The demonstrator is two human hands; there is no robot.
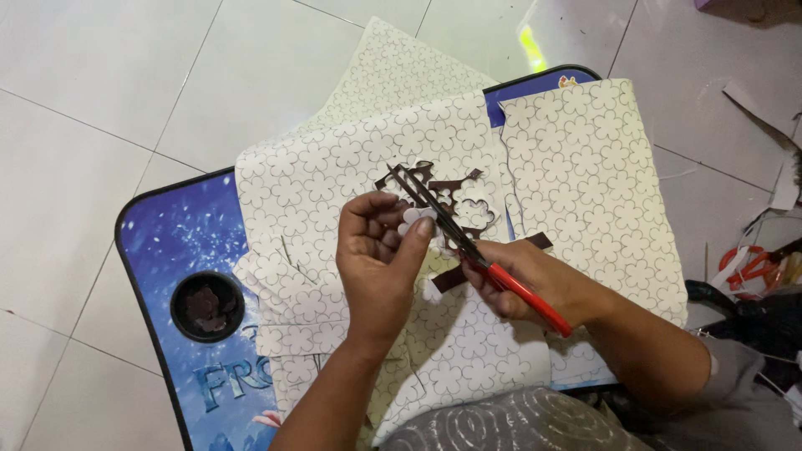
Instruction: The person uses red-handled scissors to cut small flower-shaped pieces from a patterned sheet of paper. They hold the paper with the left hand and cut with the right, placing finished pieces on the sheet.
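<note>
My left hand (378, 259) pinches a small white flower-shaped paper cutout (415, 220) between thumb and fingers, above a stack of white sheets printed with flower outlines (334, 175). My right hand (535, 280) grips red-handled scissors (468, 246), their dark blades open and pointing up-left at the cutout. Around the blades lies a ragged strip of cut paper with a dark underside (455, 196).
The sheets lie on a blue picture-printed lap table (167, 242) with a round black cup hole (206, 306) at its left. Another patterned sheet (585, 167) covers the table's right side. Paper scraps and a second pair of red scissors (748, 266) lie on the tiled floor at right.
</note>
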